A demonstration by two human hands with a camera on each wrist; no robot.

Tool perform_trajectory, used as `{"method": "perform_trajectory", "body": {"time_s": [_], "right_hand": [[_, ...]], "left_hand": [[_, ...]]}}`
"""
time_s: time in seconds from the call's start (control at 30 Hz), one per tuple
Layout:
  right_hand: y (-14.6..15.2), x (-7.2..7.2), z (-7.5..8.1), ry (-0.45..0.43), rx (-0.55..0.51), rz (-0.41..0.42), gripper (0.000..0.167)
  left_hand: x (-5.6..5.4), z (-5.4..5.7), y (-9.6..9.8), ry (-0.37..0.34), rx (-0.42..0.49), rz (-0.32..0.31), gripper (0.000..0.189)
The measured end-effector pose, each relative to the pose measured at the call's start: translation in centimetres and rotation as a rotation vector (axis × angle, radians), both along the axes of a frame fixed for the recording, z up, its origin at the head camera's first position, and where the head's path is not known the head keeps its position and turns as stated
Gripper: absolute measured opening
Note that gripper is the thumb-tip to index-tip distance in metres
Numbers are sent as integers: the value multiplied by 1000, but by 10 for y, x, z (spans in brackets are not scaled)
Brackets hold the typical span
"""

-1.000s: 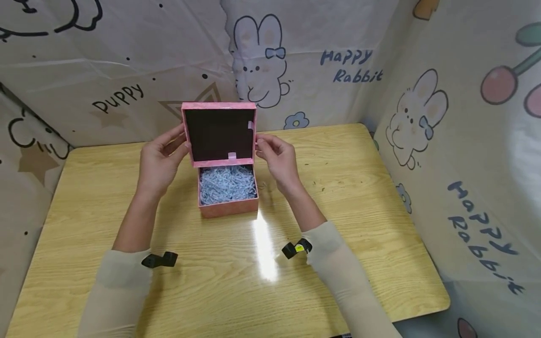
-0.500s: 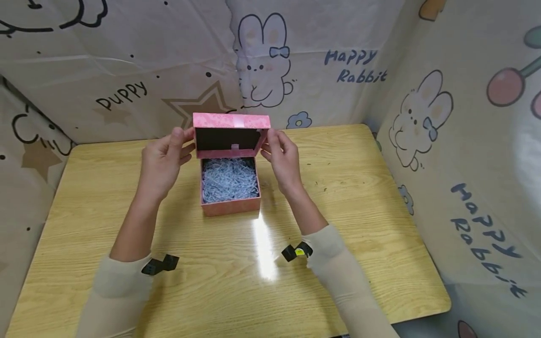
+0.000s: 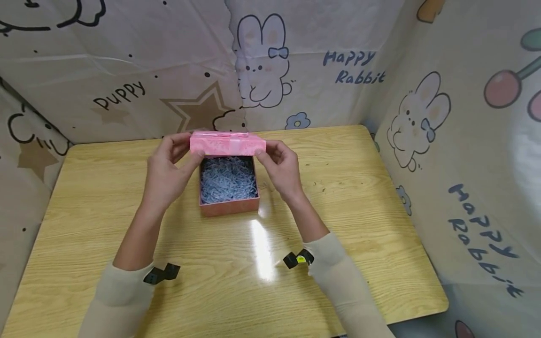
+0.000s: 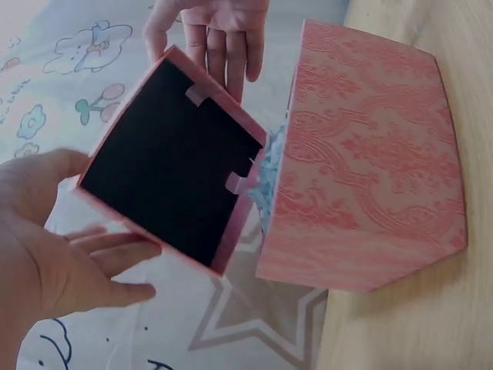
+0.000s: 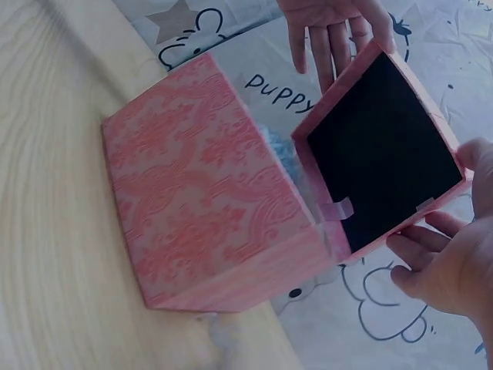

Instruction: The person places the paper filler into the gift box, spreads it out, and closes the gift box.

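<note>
A pink patterned box (image 3: 230, 209) stands on the table, filled with pale blue shredded paper (image 3: 228, 180). Over its back part is the box's pink lid (image 3: 228, 144), tilted, with a pale ribbon across it in the head view. My left hand (image 3: 166, 171) grips the lid's left end and my right hand (image 3: 284, 170) its right end, thumbs at the near edge. Both wrist views look up into the lid's black inside (image 4: 166, 162), where small pink ribbon tabs (image 5: 337, 210) show. A gap separates most of the lid from the box.
The box rests on a light wooden table (image 3: 220, 281) with a bright glare streak in front of it. Behind the table hangs a white printed cloth (image 3: 169, 56) with rabbits and lettering, and more of it covers both sides.
The lid has tipped forward and come down, so its pink outside now faces the head camera instead of its black inside. Both hands have turned with it; the box stays in place.
</note>
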State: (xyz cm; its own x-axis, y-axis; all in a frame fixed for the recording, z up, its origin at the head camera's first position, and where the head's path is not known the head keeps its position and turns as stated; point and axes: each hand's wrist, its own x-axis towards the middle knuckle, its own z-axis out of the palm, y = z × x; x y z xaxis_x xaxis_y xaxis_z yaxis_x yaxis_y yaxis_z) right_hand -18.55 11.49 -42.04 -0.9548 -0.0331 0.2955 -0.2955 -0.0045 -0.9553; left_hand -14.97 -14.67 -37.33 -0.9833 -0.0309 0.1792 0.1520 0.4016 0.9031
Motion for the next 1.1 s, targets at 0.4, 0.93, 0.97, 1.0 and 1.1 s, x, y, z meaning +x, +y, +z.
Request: {"method": "perform_trajectory", "body": {"time_s": [0.4, 0.93, 0.97, 1.0, 1.1], "right_hand": [[0, 8, -26, 86, 163, 53, 73], [-4, 40, -56, 136, 252, 54, 79], [-4, 41, -58, 141, 256, 54, 79], [-4, 42, -59, 145, 261, 53, 79], [-3, 45, -63, 154, 280, 47, 80]], "left_hand": [[7, -37, -5, 27, -127, -105, 79], [44, -73, -1, 74, -175, -39, 72], [46, -74, -1, 82, -177, -39, 72], [47, -75, -1, 90, -180, -40, 71], [51, -77, -1, 100, -183, -36, 71]]}}
